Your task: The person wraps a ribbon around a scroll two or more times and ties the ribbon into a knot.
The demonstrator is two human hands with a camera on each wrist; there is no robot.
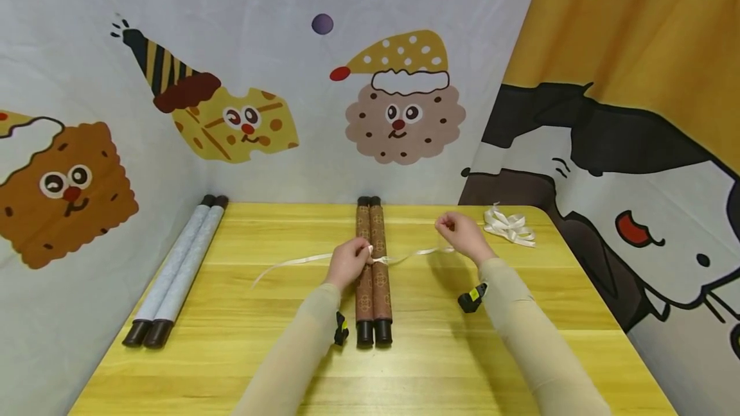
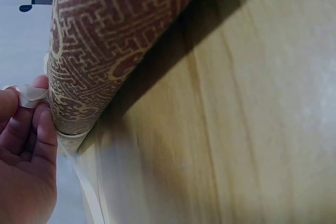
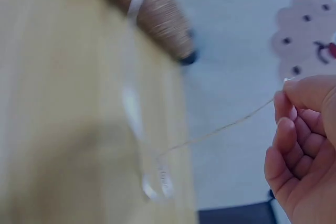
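A brown patterned scroll (image 1: pixel 379 294), made of two rolls side by side with dark end knobs, lies in the middle of the table. White ribbon (image 1: pixel 300 260) goes around it, with a loose length on either side. My left hand (image 1: pixel 345 262) is at the left roll, pinching a bunched piece of the ribbon (image 2: pixel 32 95) between thumb and fingers. Off to the right, my right hand (image 1: pixel 462 234) is raised above the table. Its thumb and forefinger pinch a thin strand (image 3: pixel 223 128) that runs down to the right-hand length of ribbon.
A pale blue scroll (image 1: pixel 179 262), also two rolls with dark knobs, lies along the left side of the wooden table (image 1: pixel 277 364). More white ribbon (image 1: pixel 509 226) sits in a loose heap at the back right. Printed cloth hangs behind the table.
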